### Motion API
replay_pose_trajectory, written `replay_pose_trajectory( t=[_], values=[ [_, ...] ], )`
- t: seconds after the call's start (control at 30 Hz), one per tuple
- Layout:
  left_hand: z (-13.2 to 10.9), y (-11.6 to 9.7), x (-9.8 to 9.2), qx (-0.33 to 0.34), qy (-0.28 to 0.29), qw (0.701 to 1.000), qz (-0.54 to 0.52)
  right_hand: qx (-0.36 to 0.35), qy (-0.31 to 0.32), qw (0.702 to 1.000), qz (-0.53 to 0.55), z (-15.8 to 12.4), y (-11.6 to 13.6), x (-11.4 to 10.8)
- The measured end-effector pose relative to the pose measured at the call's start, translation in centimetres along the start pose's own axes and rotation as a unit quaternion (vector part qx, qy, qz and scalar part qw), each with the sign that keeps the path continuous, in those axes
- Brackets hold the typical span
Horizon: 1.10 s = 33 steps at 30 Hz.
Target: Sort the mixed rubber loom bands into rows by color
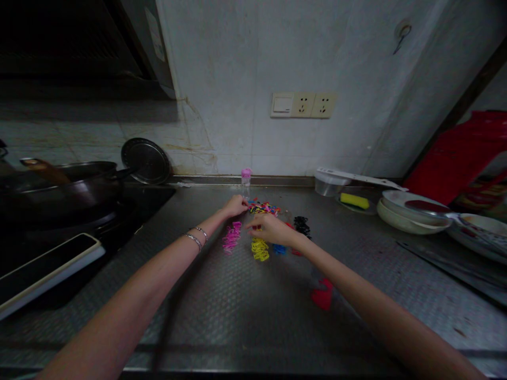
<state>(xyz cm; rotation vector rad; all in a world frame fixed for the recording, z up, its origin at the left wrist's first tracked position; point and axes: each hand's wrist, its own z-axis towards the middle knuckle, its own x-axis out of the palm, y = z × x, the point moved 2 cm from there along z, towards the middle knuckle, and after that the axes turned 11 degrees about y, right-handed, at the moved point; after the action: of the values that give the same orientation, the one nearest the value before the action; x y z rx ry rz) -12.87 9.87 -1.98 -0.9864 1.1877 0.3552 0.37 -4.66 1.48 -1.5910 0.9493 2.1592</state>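
Note:
On the steel counter [237, 306] lie small elastic bands sorted by colour: a pink heap [232, 236], a yellow heap [260, 249], a blue heap [279, 249], a black heap [302, 225] and a mixed pile [263, 207] behind them. My left hand [234, 206], with bracelets on the wrist, pinches at the left edge of the mixed pile. My right hand [269, 229] hovers curled above the yellow heap, fingertips pinched on something I cannot make out. A red piece [322, 295] lies under my right forearm.
A small bottle with a pink cap [246, 179] stands at the wall. A wok [67, 184] and a lid [146, 161] sit on the stove at left. Plates [412, 214], a plastic tub [330, 184] and a yellow sponge [354, 200] are at right.

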Motion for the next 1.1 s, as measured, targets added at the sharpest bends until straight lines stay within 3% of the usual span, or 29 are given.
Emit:
replay_pose_trajectory(
  t=[0.33, 0.53, 0.7, 0.9, 1.1],
  values=[
    [0.2, -0.6, 0.0, -0.020, -0.028, 0.999, -0.009, 0.099, -0.045, 0.994, 0.015, -4.1, -4.4, -2.3],
    [0.5, -0.1, -0.1, -0.023, -0.044, 0.998, -0.023, 0.123, -0.063, 0.990, 0.021, -5.3, -6.5, -2.6],
    [-0.4, -0.3, -1.4, -0.006, -0.052, 0.998, -0.038, 0.150, -0.075, 0.986, -0.002, -5.9, -8.3, -2.5],
    [-2.7, -2.9, -2.8, 0.049, -0.032, 0.997, -0.043, 0.192, -0.073, 0.978, -0.024, -6.1, -10.2, -2.5],
    [-3.4, -7.4, -1.1, 0.130, 0.021, 0.991, -0.021, 0.232, -0.081, 0.969, -0.039, -5.8, -12.1, -2.5]
  ],
)
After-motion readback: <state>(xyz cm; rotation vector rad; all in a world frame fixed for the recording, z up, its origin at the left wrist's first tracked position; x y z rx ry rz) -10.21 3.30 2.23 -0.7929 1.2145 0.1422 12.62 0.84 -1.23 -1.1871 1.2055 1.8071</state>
